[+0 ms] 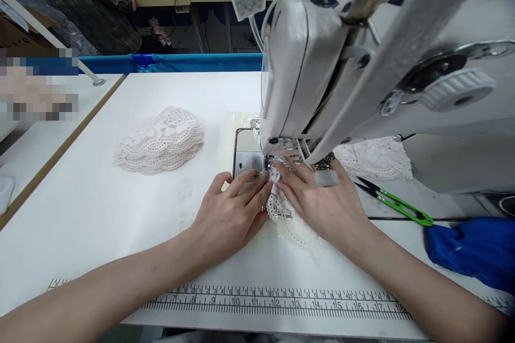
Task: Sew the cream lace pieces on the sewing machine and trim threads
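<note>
A strip of white lace fabric (280,204) lies under the needle area of a white sewing machine (300,64), its scalloped edge trailing towards the front. My left hand (233,206) is closed at the lace's left edge, fingertips together beside the presser foot (267,162). From the right, my right hand (328,198) holds the same lace with its thumb and fingers; part of this hand is hidden behind the machine head. Left of the metal needle plate (247,158) is a stack of scalloped lace pieces (163,142).
Green-handled thread snips (398,204) lie right of my right hand, near another lace piece (376,158). Blue cloth (475,252) rests at the right edge. A printed ruler (257,300) runs along the table front. Another person's plaid sleeve (92,0) shows at the back left.
</note>
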`<action>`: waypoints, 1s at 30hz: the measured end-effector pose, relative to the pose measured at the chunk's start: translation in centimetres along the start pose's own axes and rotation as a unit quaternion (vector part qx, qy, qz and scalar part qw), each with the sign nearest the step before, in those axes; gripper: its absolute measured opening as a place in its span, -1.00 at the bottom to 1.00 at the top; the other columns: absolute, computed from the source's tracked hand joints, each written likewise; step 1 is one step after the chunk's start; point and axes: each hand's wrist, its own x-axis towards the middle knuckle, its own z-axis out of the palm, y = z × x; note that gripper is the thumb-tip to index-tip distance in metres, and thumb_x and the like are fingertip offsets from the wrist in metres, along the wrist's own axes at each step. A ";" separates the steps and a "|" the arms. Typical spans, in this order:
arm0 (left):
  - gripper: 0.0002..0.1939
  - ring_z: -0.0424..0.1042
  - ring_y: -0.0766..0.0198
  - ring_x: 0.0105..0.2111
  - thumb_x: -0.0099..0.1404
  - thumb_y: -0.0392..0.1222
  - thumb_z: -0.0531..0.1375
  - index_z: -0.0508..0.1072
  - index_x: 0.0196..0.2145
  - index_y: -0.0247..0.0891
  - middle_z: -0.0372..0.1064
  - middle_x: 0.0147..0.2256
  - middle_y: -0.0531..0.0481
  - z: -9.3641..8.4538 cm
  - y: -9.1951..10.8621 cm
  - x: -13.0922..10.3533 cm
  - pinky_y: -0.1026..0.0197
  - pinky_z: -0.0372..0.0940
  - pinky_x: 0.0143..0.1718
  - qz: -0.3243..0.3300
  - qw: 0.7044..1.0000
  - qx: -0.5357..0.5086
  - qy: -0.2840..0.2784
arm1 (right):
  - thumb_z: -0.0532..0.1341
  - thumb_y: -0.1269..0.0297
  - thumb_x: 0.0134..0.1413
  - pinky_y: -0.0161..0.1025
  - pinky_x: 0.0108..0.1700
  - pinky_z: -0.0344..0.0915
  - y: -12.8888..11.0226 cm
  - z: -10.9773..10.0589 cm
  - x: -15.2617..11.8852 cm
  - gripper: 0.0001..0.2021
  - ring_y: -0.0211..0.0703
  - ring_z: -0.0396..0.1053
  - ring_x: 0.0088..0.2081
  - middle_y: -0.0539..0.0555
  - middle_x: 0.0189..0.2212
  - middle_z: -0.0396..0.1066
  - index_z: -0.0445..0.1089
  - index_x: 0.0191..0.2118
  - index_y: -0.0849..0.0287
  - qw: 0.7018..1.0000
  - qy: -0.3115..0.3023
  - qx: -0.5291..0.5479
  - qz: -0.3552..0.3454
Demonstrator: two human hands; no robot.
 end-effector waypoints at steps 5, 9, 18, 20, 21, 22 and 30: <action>-0.67 0.35 0.06 0.06 0.36 -0.23 0.12 0.41 0.06 -0.29 0.40 0.07 -0.08 -0.1 0.1 0.0 0.03 0.14 -0.09 0.002 1.000 0.004 0.008 | 0.04 0.25 0.33 0.00 0.05 0.11 0.0 0.0 0.0 -0.66 0.09 0.28 0.07 0.22 -0.09 0.49 0.36 0.10 0.25 1.000 -0.004 0.011 0.008; -0.68 0.36 0.10 0.05 0.39 -0.22 0.09 0.41 0.06 -0.32 0.42 0.05 -0.08 -0.1 0.3 -0.1 0.04 0.13 -0.09 0.012 0.999 0.035 0.019 | 0.01 0.24 0.34 0.01 0.06 0.11 0.1 0.1 0.0 -0.65 0.08 0.28 0.07 0.20 -0.12 0.50 0.37 0.10 0.21 1.000 0.000 0.012 0.007; -0.71 0.37 0.12 0.03 0.40 -0.18 0.09 0.43 0.02 -0.30 0.43 0.04 -0.07 -0.2 0.4 -0.1 0.05 0.13 -0.11 0.011 0.999 0.044 0.021 | 0.00 0.22 0.36 -0.02 0.07 0.05 0.3 0.0 0.1 -0.63 0.06 0.27 0.07 0.17 -0.20 0.51 0.34 0.15 0.20 1.000 -0.005 0.006 0.011; -0.71 0.36 0.12 0.04 0.40 -0.17 0.09 0.43 0.02 -0.29 0.43 0.04 -0.07 -0.2 0.3 -0.1 0.04 0.13 -0.11 0.010 0.999 0.042 0.023 | 0.00 0.21 0.36 -0.02 0.07 0.04 0.4 0.0 0.1 -0.63 0.05 0.26 0.07 0.18 -0.21 0.51 0.32 0.16 0.19 1.000 -0.010 0.003 0.011; -0.71 0.36 0.13 0.04 0.40 -0.16 0.09 0.43 0.01 -0.29 0.43 0.04 -0.06 -0.2 0.2 -0.1 0.04 0.13 -0.11 0.009 0.999 0.042 0.024 | -0.01 0.21 0.36 -0.02 0.08 0.04 0.4 0.0 0.1 -0.62 0.05 0.27 0.07 0.18 -0.21 0.51 0.31 0.17 0.18 1.000 -0.011 0.001 0.011; -0.71 0.35 0.13 0.05 0.40 -0.16 0.09 0.43 0.01 -0.29 0.43 0.04 -0.07 -0.1 0.2 -0.1 0.03 0.13 -0.11 0.010 0.999 0.044 0.024 | -0.01 0.21 0.37 -0.02 0.08 0.03 0.4 0.1 0.1 -0.62 0.05 0.27 0.06 0.18 -0.21 0.51 0.30 0.18 0.18 1.000 -0.013 0.000 0.011; -0.70 0.33 0.11 0.07 0.41 -0.11 0.08 0.43 0.01 -0.25 0.43 0.04 -0.08 0.1 0.1 0.0 0.02 0.11 -0.09 0.006 0.998 0.055 0.020 | 0.04 0.25 0.34 -0.01 0.07 0.06 1.1 0.4 0.1 -0.62 0.03 0.33 -0.01 0.18 -0.22 0.51 0.26 0.20 0.18 1.000 0.003 -0.008 -0.004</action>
